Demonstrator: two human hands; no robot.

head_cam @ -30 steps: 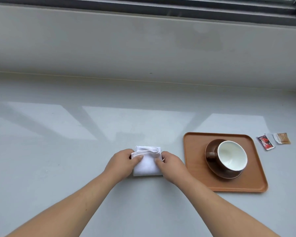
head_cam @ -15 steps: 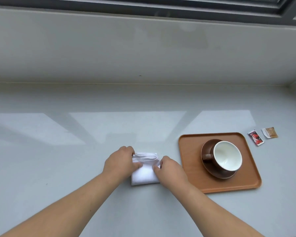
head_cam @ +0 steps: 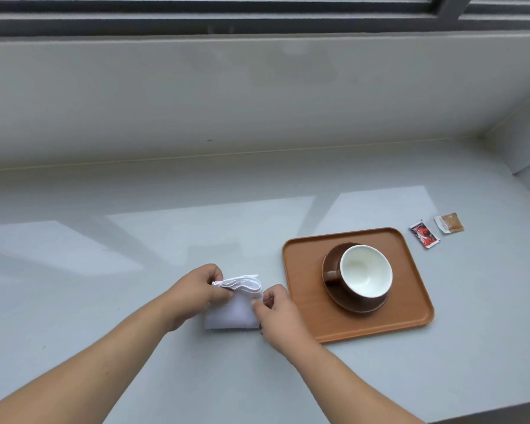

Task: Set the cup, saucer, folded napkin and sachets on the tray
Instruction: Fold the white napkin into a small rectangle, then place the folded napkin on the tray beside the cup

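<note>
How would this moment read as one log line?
both hands folding white cloth napkin | brown cup, saucer on orange tray | sachets off tray

Bare counter (head_cam: 135, 270) left of tray (head_cam: 300, 301)

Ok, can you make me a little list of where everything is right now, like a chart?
tray: on the grey counter, right of the hands
saucer: on the tray
cup: on the saucer, looks empty
napkin: folded, on the counter, off the tray
left hand: pinching the napkin's left edge
right hand: pinching its right edge
red sachet: counter, beyond the tray
brown sachet: right of the red one
</note>
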